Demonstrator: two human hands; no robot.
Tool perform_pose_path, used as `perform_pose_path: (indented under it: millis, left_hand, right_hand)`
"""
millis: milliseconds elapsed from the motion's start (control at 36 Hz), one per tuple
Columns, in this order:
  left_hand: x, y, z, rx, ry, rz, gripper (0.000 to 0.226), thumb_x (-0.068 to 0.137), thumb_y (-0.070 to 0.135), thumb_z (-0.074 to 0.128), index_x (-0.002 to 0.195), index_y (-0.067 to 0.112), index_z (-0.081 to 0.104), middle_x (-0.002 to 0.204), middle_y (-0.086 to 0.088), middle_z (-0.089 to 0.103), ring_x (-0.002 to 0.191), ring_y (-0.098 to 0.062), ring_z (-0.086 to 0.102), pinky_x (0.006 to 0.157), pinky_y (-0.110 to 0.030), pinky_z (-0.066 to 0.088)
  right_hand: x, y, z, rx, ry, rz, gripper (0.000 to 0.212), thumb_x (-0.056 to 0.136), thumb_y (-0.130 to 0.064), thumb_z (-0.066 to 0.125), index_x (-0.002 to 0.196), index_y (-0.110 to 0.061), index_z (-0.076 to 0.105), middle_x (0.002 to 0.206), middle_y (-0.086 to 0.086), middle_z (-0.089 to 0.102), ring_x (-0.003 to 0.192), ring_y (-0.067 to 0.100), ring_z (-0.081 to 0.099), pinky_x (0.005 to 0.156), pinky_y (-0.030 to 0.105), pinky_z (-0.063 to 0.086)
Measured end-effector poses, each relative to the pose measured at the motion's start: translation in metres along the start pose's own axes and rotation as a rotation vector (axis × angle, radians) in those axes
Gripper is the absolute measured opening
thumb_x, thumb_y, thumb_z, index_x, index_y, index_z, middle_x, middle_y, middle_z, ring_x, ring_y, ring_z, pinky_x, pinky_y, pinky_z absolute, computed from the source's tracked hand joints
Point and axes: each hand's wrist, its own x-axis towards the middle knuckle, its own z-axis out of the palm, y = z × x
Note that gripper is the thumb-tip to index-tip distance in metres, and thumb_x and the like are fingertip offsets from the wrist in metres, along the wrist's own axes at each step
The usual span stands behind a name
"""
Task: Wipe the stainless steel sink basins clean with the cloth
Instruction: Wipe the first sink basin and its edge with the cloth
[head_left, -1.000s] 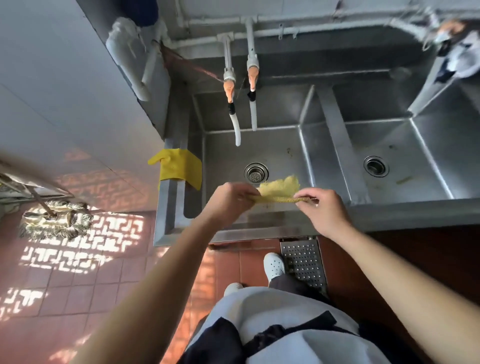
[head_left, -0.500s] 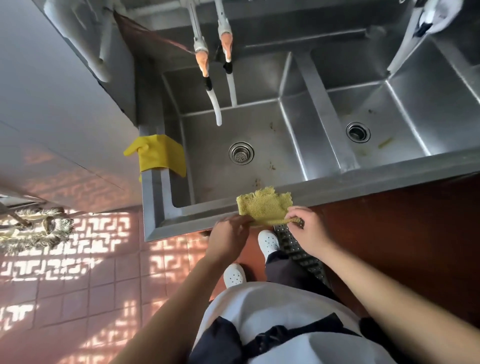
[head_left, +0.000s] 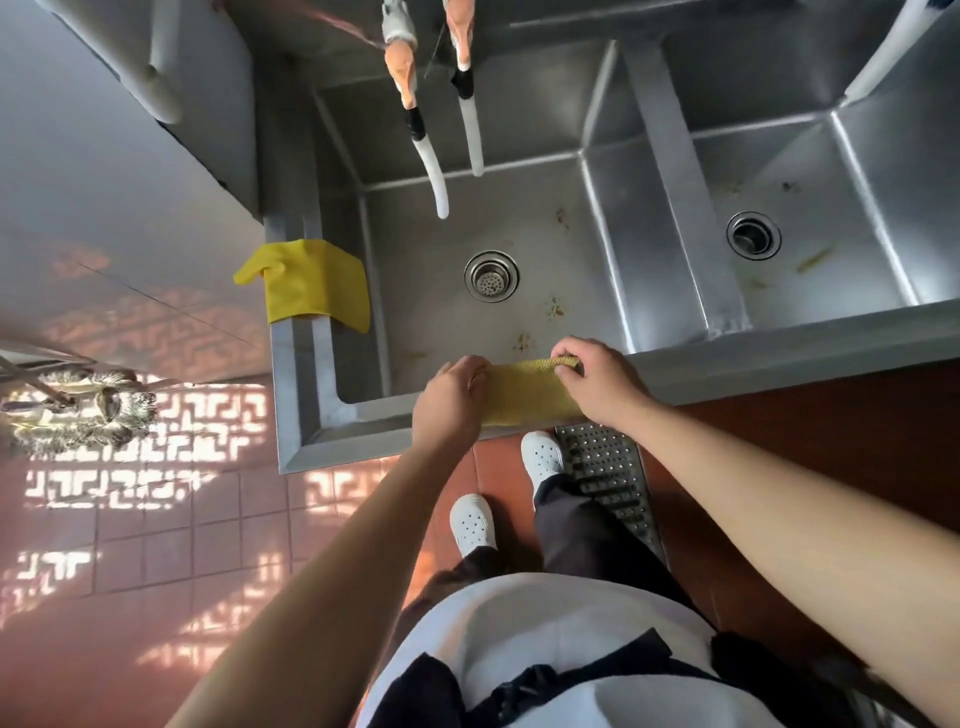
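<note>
Cloth (head_left: 524, 397), yellow mesh, stretched flat between both hands over front rim of sink (head_left: 779, 358), at near edge of left basin (head_left: 519, 249). Left hand (head_left: 451, 397) grasping cloth's left end, fingers curled over it, knuckles up. Right hand (head_left: 597, 382) pinching cloth's right end, bunched edge under fingertips, wrist over rim. Both forearms bare, reaching forward and down from lower frame.

Below hands: white apron, dark trousers, two white perforated clogs (head_left: 540, 457) on red tile floor (head_left: 156, 545). Perforated metal floor grate (head_left: 608, 478) just beside right clog, under sink front. Patterned sun patches across tiles at left; mop head (head_left: 83, 410) lying on floor far left.

Left basin holding round drain strainer (head_left: 491, 275), brownish specks of residue near front and right of strainer. Second yellow cloth (head_left: 311, 283) draped over sink's left rim. Divider wall between basins; right basin (head_left: 805, 223) with own drain (head_left: 753, 235) and yellowish smear beside it. Two white hoses (head_left: 434, 171) hanging from orange-handled taps (head_left: 402, 67) above left basin's back wall. Grey wall panel at left, white pipe at top left.
</note>
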Motion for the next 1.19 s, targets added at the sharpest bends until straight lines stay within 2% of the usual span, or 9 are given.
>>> perform_pose_path:
  millis: [167, 333, 417, 528, 778, 861, 972, 1139, 1194]
  left_hand:
    - [-0.002, 0.0, 0.007, 0.167, -0.013, -0.073, 0.038, 0.096, 0.026, 0.054, 0.133, 0.026, 0.056, 0.135, -0.002, 0.051, 0.117, -0.028, 0.052, 0.089, -0.04, 0.05]
    - [-0.014, -0.016, 0.004, 0.217, 0.079, 0.235, 0.047, 0.093, 0.023, 0.058, 0.139, 0.016, 0.053, 0.148, -0.009, 0.047, 0.137, -0.033, 0.038, 0.112, -0.046, 0.033]
    - [-0.025, -0.025, 0.004, 0.274, -0.063, 0.429, 0.054, 0.091, 0.032, 0.062, 0.142, 0.017, 0.051, 0.149, -0.004, 0.048, 0.139, -0.029, 0.04, 0.115, -0.043, 0.029]
    - [-0.027, -0.038, 0.004, 0.377, -0.201, 0.451, 0.061, 0.089, 0.03, 0.066, 0.147, 0.023, 0.046, 0.153, 0.002, 0.042, 0.143, -0.02, 0.036, 0.12, -0.038, 0.022]
    - [-0.023, -0.026, -0.004, 0.444, -0.048, 0.554, 0.032, 0.087, 0.015, 0.065, 0.118, 0.022, 0.071, 0.118, 0.002, 0.071, 0.107, -0.021, 0.068, 0.092, -0.038, 0.048]
    - [-0.023, -0.012, -0.014, 0.524, -0.144, 0.439, 0.029, 0.1, 0.024, 0.046, 0.122, 0.03, 0.063, 0.114, 0.002, 0.071, 0.104, -0.024, 0.066, 0.096, -0.036, 0.041]
    - [-0.02, 0.001, -0.034, 0.284, -0.28, 0.299, 0.027, 0.095, 0.028, 0.049, 0.113, 0.028, 0.069, 0.101, -0.003, 0.074, 0.092, -0.031, 0.066, 0.081, -0.038, 0.054]
    - [-0.007, 0.029, -0.077, 0.063, -0.51, 0.238, 0.029, 0.092, 0.013, 0.06, 0.118, 0.018, 0.072, 0.106, 0.001, 0.071, 0.09, -0.01, 0.06, 0.08, -0.018, 0.042]
    - [-0.005, 0.036, -0.086, -0.024, -0.601, 0.219, 0.025, 0.091, 0.016, 0.062, 0.113, 0.017, 0.073, 0.104, 0.001, 0.072, 0.09, -0.011, 0.061, 0.083, -0.026, 0.049]
  right_hand:
    - [0.004, 0.006, 0.014, -0.191, 0.011, 0.004, 0.024, 0.089, -0.019, 0.064, 0.113, -0.024, 0.065, 0.114, 0.001, 0.054, 0.099, 0.025, 0.055, 0.085, 0.035, 0.047]
    - [-0.013, 0.005, 0.015, -0.171, 0.11, -0.138, 0.044, 0.087, -0.013, 0.063, 0.13, -0.02, 0.06, 0.131, 0.003, 0.055, 0.123, 0.025, 0.045, 0.105, 0.041, 0.031]
    - [-0.027, 0.003, 0.017, -0.281, -0.073, -0.258, 0.049, 0.09, -0.028, 0.06, 0.138, -0.025, 0.053, 0.145, -0.004, 0.049, 0.135, 0.02, 0.04, 0.112, 0.042, 0.02]
    - [-0.039, 0.01, 0.026, -0.452, -0.214, -0.23, 0.057, 0.095, -0.036, 0.056, 0.149, -0.035, 0.037, 0.159, -0.012, 0.028, 0.147, 0.012, 0.026, 0.12, 0.048, 0.008]
    - [-0.039, -0.005, 0.032, -0.48, -0.072, -0.21, 0.043, 0.099, -0.011, 0.049, 0.138, -0.03, 0.054, 0.146, -0.007, 0.051, 0.135, 0.018, 0.048, 0.119, 0.047, 0.015]
    - [-0.042, -0.017, 0.025, -0.435, -0.02, -0.156, 0.039, 0.099, -0.008, 0.046, 0.124, -0.031, 0.065, 0.125, -0.004, 0.068, 0.114, 0.023, 0.061, 0.109, 0.039, 0.032]
    - [-0.043, -0.029, 0.002, -0.232, -0.078, -0.023, 0.027, 0.097, -0.02, 0.049, 0.109, -0.035, 0.067, 0.107, -0.001, 0.072, 0.094, 0.026, 0.064, 0.086, 0.034, 0.051]
    - [-0.055, -0.036, -0.04, 0.037, -0.199, -0.011, 0.029, 0.093, -0.016, 0.058, 0.091, -0.043, 0.065, 0.106, -0.008, 0.072, 0.102, 0.019, 0.067, 0.097, 0.042, 0.051]
    - [-0.061, -0.04, -0.053, 0.071, -0.204, -0.037, 0.032, 0.092, -0.012, 0.06, 0.093, -0.043, 0.067, 0.108, -0.008, 0.072, 0.105, 0.021, 0.067, 0.101, 0.045, 0.05]
